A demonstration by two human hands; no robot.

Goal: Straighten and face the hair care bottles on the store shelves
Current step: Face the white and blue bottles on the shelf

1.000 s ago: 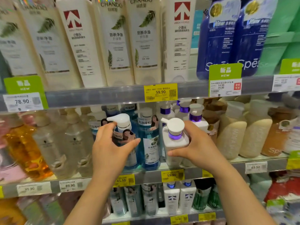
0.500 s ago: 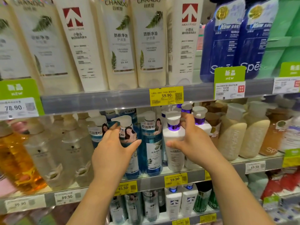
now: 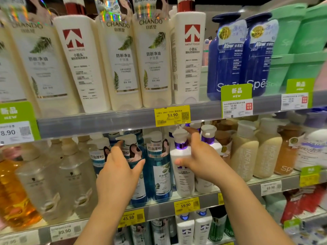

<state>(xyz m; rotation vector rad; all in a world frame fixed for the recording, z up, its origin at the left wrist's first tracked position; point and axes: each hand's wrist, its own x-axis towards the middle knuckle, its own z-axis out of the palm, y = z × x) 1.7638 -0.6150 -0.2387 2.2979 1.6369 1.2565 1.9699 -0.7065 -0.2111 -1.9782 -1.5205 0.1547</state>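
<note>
On the middle shelf (image 3: 159, 209) my left hand (image 3: 118, 172) wraps around a blue pump bottle (image 3: 134, 152) with a woman's picture on its label. My right hand (image 3: 200, 160) grips a white pump bottle with a purple collar (image 3: 182, 175), thumb on its front, index finger reaching up behind the pump head. A second blue bottle (image 3: 160, 167) stands between the two, label facing out. Another white purple-collared bottle (image 3: 208, 137) stands just right of my right hand.
Clear bottles (image 3: 70, 177) and an amber bottle (image 3: 16, 191) fill the shelf's left. Beige bottles (image 3: 247, 152) stand at the right. Tall cream bottles (image 3: 123, 64) and dark blue bottles (image 3: 228, 55) line the upper shelf. Yellow price tags (image 3: 172, 115) hang on the shelf edges.
The white bottle went from tilted toward me to upright at the shelf front. My right index finger rose behind its pump. The view shifted upward and closer.
</note>
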